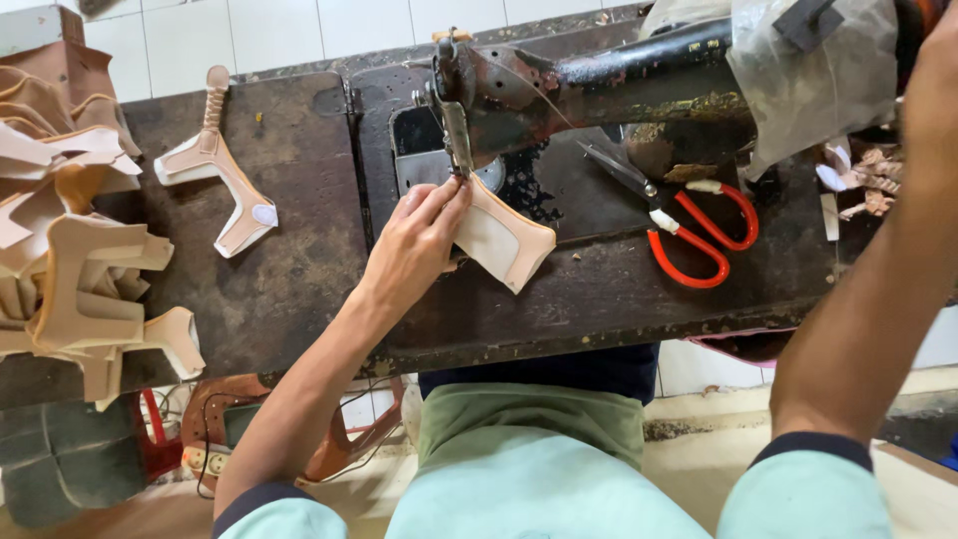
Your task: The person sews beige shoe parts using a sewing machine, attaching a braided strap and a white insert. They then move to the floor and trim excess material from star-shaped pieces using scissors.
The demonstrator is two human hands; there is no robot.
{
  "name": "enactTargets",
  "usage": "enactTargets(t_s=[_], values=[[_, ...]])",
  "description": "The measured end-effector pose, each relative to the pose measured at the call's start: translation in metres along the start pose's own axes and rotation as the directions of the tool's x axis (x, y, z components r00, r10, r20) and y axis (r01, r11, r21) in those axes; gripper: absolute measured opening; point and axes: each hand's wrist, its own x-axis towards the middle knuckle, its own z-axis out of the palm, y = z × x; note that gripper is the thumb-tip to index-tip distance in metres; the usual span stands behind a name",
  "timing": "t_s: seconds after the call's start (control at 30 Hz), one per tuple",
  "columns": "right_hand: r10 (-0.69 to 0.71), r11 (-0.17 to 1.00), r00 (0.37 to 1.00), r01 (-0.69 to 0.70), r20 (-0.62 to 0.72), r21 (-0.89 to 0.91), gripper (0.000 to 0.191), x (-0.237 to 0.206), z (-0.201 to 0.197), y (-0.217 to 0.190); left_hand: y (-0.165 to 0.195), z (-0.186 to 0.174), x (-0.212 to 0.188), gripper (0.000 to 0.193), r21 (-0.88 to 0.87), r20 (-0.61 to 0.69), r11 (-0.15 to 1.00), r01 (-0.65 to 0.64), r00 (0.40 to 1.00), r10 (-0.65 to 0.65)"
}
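Head view: left hand [414, 245] pinching tan leather piece [502, 240] under sewing machine [559, 85] needle, right hand cut off at frame edge, grip untellable.

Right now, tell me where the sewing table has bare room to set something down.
Bare wood shows between the single cut piece and the left hand, and along the front edge below the red scissors. The left end is crowded with a pile.

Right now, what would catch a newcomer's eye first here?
The left hand presses a tan leather piece under the needle of an old black sewing machine at centre. Red-handled scissors lie to its right, and a pile of cut leather pieces sits far left.
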Motion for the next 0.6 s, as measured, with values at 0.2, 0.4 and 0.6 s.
enactTargets(t_s=[0.2, 0.4, 0.6], values=[[0.006, 1.0, 1.0, -0.006, -0.025, -0.005, 0.027, -0.009, 0.002, 0.002, -0.002, 0.004, -0.003, 0.081, 0.004, -0.033, 1.0, 0.0, 0.999, 0.001], [0.027, 1.0, 1.0, -0.026, -0.017, 0.01, 0.033, -0.002, 0.004, 0.001, 0.002, 0.011, -0.005, 0.071, 0.031, -0.067, 0.999, 0.041, 0.997, -0.039], [0.042, 0.999, 0.998, -0.042, -0.051, 0.007, 0.039, -0.01, 0.007, 0.004, 0.002, 0.006, -0.002, 0.076, 0.059, -0.057, 0.998, 0.016, 0.998, -0.013]])
